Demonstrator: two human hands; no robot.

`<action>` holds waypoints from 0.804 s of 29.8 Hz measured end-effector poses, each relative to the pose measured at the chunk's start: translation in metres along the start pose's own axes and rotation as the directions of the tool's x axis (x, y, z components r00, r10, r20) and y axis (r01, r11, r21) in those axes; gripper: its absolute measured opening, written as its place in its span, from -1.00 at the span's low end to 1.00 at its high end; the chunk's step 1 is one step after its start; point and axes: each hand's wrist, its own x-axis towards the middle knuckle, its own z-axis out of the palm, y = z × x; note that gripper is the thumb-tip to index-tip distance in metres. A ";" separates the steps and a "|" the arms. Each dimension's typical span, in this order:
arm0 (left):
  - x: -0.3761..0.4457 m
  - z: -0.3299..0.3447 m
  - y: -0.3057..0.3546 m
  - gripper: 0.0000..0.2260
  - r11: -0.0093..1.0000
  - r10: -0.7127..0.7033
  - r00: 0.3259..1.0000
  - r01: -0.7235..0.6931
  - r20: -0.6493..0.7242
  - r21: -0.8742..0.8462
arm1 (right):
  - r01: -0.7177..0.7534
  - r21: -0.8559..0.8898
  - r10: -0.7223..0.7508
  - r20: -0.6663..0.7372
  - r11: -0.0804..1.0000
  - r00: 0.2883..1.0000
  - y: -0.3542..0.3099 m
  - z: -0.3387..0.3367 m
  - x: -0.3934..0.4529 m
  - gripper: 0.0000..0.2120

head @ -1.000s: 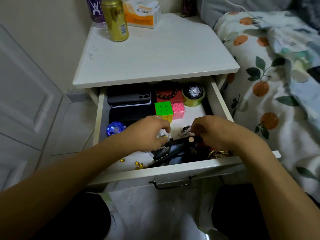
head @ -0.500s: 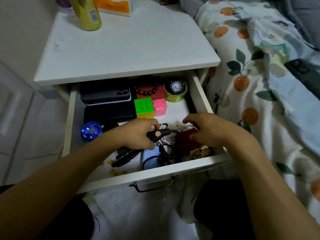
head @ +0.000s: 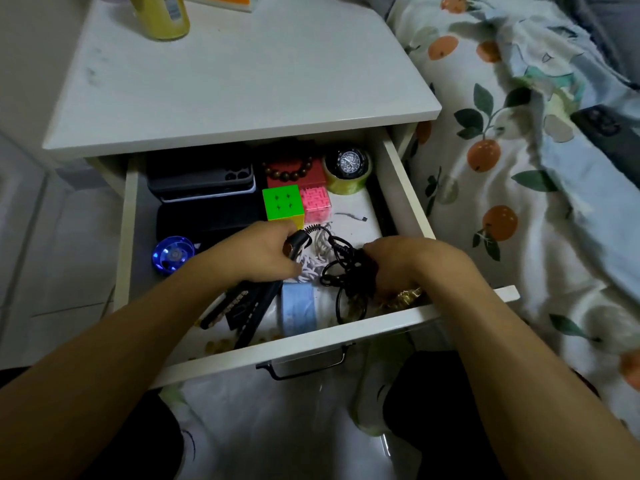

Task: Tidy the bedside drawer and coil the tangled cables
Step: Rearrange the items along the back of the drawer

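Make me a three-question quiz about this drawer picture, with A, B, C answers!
1. Where is the watch?
A. on the tape roll
B. on the bed
C. on the floor

2. What colour is the cube on top?
A. blue
B. green
C. white

3. What is the drawer like?
A. shut
B. taken out
C. pulled open

Answers: 1 A, the watch sits on the yellow roll at the back right. 2 B, its top face is bright green. 3 C, it sticks out with both hands inside.

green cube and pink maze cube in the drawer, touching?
Touching. The head view shows the green cube and pink maze cube side by side with no gap between their facing sides.
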 end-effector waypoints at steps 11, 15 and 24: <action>-0.029 0.009 0.039 -0.86 0.840 0.380 0.925 -0.347 0.005 0.417 | 0.114 0.364 0.028 -0.364 0.924 0.931 0.038 -0.001 -0.047 -0.79; -0.028 0.019 0.041 -0.66 0.691 0.411 0.863 -0.505 0.294 0.517 | 0.147 0.409 0.023 -0.381 0.901 0.924 0.033 0.004 -0.046 -0.83; -0.020 0.037 0.040 -0.75 0.476 0.344 0.827 -0.562 0.445 0.676 | 0.235 0.519 -0.027 -0.377 0.822 0.926 0.024 0.011 -0.040 -0.78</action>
